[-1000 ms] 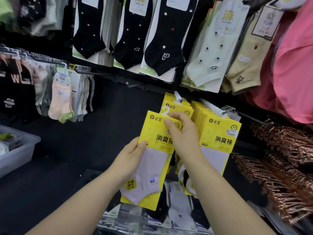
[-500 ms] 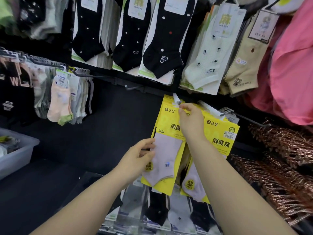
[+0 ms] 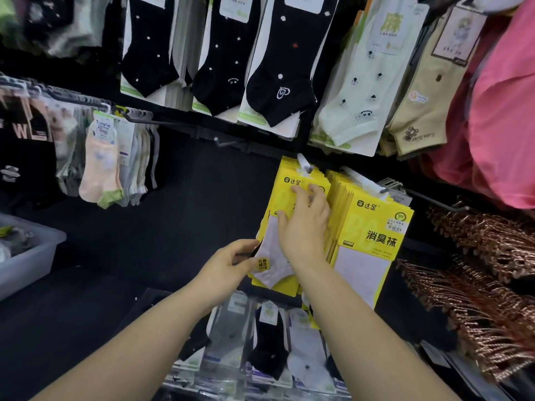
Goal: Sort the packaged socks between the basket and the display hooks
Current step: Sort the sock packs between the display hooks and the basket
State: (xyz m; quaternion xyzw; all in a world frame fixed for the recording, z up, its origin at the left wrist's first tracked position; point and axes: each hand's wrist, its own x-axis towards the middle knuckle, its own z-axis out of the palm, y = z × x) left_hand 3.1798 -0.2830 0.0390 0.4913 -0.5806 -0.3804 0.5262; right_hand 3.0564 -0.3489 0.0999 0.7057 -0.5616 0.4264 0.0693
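Observation:
A yellow sock pack (image 3: 285,198) with a pale sock on its front hangs on a display hook (image 3: 304,163) at the front of a stack of like packs. My right hand (image 3: 304,224) lies flat against its face, fingers spread, just below the hook. My left hand (image 3: 228,267) pinches the pack's lower left edge beside the round sticker. A second stack of yellow packs (image 3: 376,235) hangs on the hook to the right. A grey plastic basket (image 3: 31,256) stands at the far left.
Black, pale green and tan socks hang in a row above. More packs hang on a rail (image 3: 86,102) at the left. Clear-wrapped socks (image 3: 269,351) lie below my arms. Copper hangers (image 3: 486,273) are heaped on the right, beside pink cloth (image 3: 506,111).
The yellow pack went up from in front of the stack onto the hook. My right hand slid from its top edge down to its face; my left hand followed along the lower left edge.

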